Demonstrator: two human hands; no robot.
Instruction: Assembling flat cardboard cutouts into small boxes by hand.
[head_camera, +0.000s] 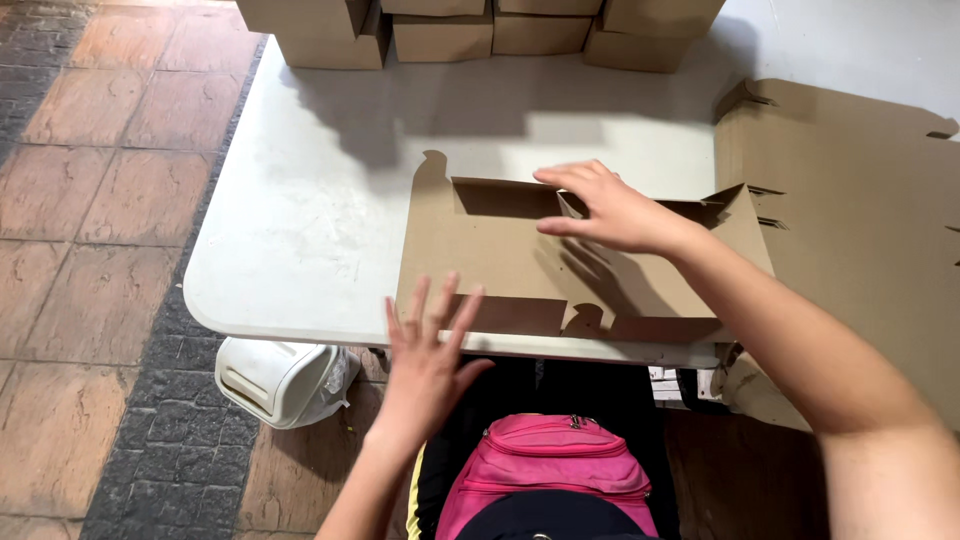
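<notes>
A die-cut brown cardboard box blank lies on the white table, partly folded, with its far and near flaps raised. My right hand reaches over it with fingers spread, pressing on the far raised flap near the middle. My left hand is open with fingers apart at the near left edge of the blank, its fingertips touching the near flap. Neither hand grips anything.
Several folded cardboard boxes are stacked at the table's far edge. A pile of flat blanks lies on the right. A pink backpack sits below me, and a white container rests on the tiled floor.
</notes>
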